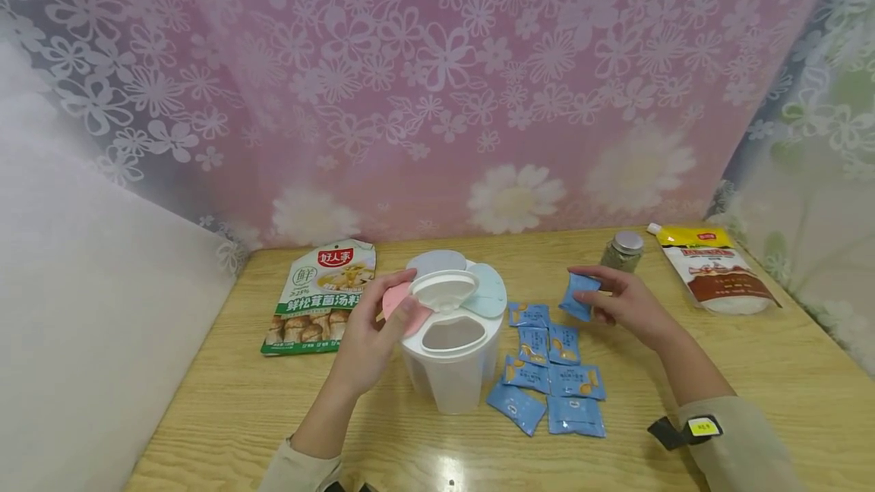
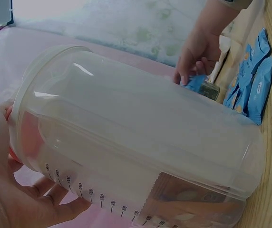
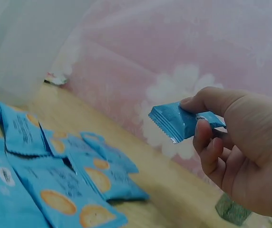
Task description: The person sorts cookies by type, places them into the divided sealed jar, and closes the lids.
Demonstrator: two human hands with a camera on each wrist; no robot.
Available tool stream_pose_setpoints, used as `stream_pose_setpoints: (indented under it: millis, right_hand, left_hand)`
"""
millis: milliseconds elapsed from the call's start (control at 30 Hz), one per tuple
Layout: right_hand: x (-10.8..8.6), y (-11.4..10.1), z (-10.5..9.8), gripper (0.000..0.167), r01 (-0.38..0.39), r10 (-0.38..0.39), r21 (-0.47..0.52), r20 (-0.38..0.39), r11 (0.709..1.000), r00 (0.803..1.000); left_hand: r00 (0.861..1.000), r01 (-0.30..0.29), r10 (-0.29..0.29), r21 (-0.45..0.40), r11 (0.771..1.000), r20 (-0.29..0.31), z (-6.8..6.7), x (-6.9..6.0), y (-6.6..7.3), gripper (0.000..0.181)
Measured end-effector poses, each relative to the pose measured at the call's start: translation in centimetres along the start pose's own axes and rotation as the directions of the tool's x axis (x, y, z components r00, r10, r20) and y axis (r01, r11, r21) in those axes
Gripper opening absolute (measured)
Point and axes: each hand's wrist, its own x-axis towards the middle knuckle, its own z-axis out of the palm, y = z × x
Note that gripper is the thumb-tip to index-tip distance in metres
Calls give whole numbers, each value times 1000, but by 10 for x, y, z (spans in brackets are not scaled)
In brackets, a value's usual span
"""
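Note:
A clear plastic storage canister (image 1: 458,382) with several coloured lids stands mid-table, its front white lid (image 1: 446,291) flipped up over an opening. My left hand (image 1: 372,332) grips its rim at the pink lid (image 1: 403,308), thumb on top and fingers below. Between thumb and fingers, my right hand (image 1: 625,306) pinches a small blue biscuit packet (image 1: 578,297), raised above the table. Several like packets (image 1: 576,382) lie flat in a loose group beside the canister. Through the canister wall in the left wrist view, a brown packet (image 2: 188,202) shows near the bottom.
A green and white mushroom soup pouch (image 1: 317,298) lies left of the canister. Behind my right hand stands a glass jar (image 1: 622,251) with a metal cap. A yellow, white and brown spouted pouch (image 1: 714,268) lies at the far right. Flowered cloth (image 1: 437,97) hangs behind the table.

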Motion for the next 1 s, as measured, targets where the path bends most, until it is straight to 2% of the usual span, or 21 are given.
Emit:
stream_pose_setpoints:
  millis: [233,400,567,800,1000]
  right_hand:
    - [-6,-33,10,45,81,-83,38,44,996,996]
    - [-16,-61,15,43,153,-155,43,50,987,987]
    - [-28,-82,23,43,192,-196,55,77,980,978]
    - [-38,-118,32,45,277,-292,124,125,953,948]
    - [-40,-148,51,47,336,-383,259,158,906,910]
  left_hand:
    - [1000,7,-7,-2,1000,-6,-3,-1,-1,36]
    - [1000,3,-3,-11,1000,3,-1,0,-1,37]
    - [1000,12,-12,0,1000,0,0,0,1,36]
    - [1000,1,-1,2,1000,4,0,1,0,37]
    - [1000,11,-11,6,1000,-2,0,1,0,36]
